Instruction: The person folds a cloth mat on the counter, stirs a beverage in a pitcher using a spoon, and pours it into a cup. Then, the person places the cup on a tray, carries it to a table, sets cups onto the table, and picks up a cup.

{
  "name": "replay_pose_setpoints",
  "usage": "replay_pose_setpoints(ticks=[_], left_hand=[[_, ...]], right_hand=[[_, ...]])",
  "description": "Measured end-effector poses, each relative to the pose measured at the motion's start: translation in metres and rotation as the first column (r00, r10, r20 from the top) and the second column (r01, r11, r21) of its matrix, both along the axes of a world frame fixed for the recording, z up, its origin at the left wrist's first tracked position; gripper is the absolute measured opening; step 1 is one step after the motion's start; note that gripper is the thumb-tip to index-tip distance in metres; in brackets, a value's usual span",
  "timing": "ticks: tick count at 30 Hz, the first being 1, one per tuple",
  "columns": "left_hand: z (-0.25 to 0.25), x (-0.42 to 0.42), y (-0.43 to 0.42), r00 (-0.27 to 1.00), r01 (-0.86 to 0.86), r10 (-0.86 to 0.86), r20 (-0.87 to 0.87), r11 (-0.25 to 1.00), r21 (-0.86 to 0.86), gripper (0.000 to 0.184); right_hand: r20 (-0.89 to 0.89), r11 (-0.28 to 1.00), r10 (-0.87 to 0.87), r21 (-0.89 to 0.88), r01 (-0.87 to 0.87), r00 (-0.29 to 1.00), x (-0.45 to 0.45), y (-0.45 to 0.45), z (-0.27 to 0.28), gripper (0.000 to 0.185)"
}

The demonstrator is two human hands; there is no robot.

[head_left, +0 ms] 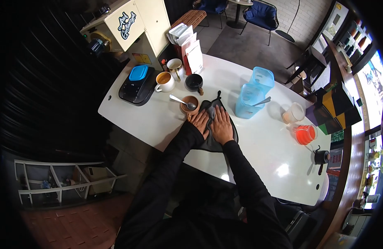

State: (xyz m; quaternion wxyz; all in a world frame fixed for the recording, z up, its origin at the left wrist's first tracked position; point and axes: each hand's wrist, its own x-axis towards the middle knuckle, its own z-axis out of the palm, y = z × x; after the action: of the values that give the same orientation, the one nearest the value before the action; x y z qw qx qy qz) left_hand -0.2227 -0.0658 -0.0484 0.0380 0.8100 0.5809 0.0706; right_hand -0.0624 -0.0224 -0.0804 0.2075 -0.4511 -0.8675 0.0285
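A dark grey cloth (pixel 216 143) lies on the white table, its front edge near the table's front edge. Both my hands rest on it, side by side. My left hand (pixel 199 122) lies with fingers stretched out, close to the handle of a brown cup (pixel 191 101). A metal spoon (pixel 184 102) leans in that cup. My right hand (pixel 221 126) is flat on the cloth, fingers pointing away from me. The cloth is bunched up between the hands, and its far corner ends in a small dark loop.
Behind stand a black cup (pixel 194 83), white mugs (pixel 165 82) and a black scale (pixel 136 89) with a blue top. Blue translucent containers (pixel 249 99) hold a spoon. Farther right are a clear cup (pixel 294 113), a red-orange vessel (pixel 305 135) and a black kettle (pixel 321 157).
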Motion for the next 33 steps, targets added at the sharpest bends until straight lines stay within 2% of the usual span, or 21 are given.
replay_pose_setpoints(ticks=[3,5,9,13,17,19,26,31,33], left_hand=[[-0.003,0.001,-0.009,1.0,0.0,0.002,-0.023,0.998,0.069,0.07],[-0.006,0.005,-0.026,0.996,0.036,-0.045,0.079,0.994,0.106,0.067],[-0.007,0.019,-0.076,0.994,-0.01,0.007,0.105,0.999,0.03,0.067],[-0.006,0.022,-0.083,0.993,-0.02,0.016,0.116,0.999,0.031,0.064],[-0.007,0.022,-0.068,0.996,-0.005,0.001,0.087,0.999,0.053,0.059],[-0.007,0.024,-0.055,1.0,0.001,-0.002,0.001,0.996,0.089,0.06],[-0.01,0.035,-0.008,0.998,-0.051,0.056,-0.04,0.992,0.117,0.057],[-0.011,0.035,0.019,0.996,-0.069,0.075,-0.037,0.987,0.143,0.056],[-0.011,0.035,0.028,0.998,-0.059,0.054,0.034,0.979,0.197,0.052]], right_hand=[[0.029,1.0,-0.019,0.015,0.018,0.999,0.001,-0.011,-0.003,0.062],[0.005,1.0,0.004,-0.004,-0.004,1.0,0.006,-0.029,-0.002,0.064],[0.025,0.998,0.012,-0.065,-0.011,1.0,0.018,-0.08,0.005,0.066],[0.023,0.995,0.019,-0.102,-0.016,1.0,0.02,-0.08,0.011,0.069],[0.011,0.996,0.042,-0.08,-0.041,0.999,0.021,-0.058,0.009,0.072],[0.007,0.997,0.043,-0.067,-0.043,0.999,0.02,-0.044,0.008,0.072],[-0.02,0.998,0.049,-0.027,-0.049,0.999,0.023,0.008,0.003,0.067],[-0.021,1.0,-0.014,-0.019,0.013,1.0,0.02,0.032,-0.005,0.067],[-0.028,0.999,-0.034,-0.01,0.034,0.999,0.018,0.039,-0.008,0.066]])
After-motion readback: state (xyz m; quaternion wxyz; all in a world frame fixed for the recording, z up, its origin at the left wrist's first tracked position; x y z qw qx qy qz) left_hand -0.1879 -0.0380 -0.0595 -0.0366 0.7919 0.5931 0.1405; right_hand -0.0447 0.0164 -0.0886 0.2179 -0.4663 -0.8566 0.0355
